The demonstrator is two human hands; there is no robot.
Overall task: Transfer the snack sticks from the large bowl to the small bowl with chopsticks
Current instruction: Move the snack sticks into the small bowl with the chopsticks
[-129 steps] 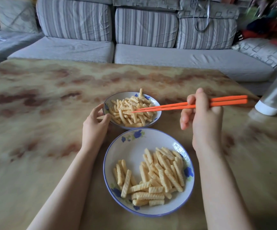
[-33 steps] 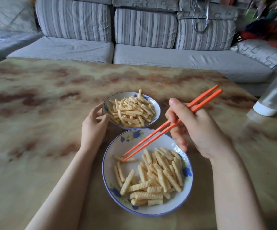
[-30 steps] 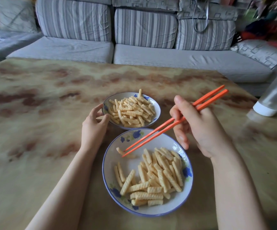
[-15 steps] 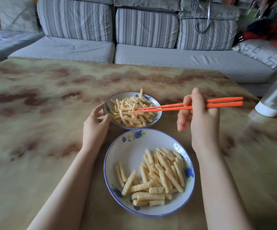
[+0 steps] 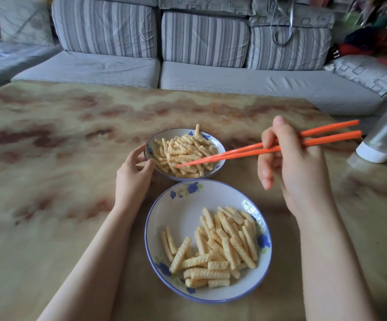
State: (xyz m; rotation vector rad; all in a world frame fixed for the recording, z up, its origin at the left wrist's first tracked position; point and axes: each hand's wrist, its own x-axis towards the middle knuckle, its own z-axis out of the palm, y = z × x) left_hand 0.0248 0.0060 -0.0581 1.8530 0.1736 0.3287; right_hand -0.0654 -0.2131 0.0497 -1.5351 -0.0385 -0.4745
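Observation:
The large white bowl (image 5: pixel 183 205) with a blue rim and blue flowers stands near me, with ridged yellow snack sticks (image 5: pixel 220 246) heaped in its right and near part. Just behind it the small bowl (image 5: pixel 149 148) is piled with snack sticks (image 5: pixel 183 151). My left hand (image 5: pixel 133 177) holds the small bowl's left rim between thumb and fingers. My right hand (image 5: pixel 292 163) grips a pair of orange chopsticks (image 5: pixel 238 152). Their tips lie close together over the near side of the small bowl's pile, with no stick seen between them.
Both bowls stand on a marbled tan and brown table (image 5: pixel 48 181). A clear bottle with a white cap (image 5: pixel 382 140) lies at the table's right edge. A grey striped sofa (image 5: pixel 201 66) runs along the far side of the table.
My right hand lifted a stick from the large bowl and swung the chopsticks over the small bowl. The tips have now dropped to the pile. My left hand has stayed on the rim.

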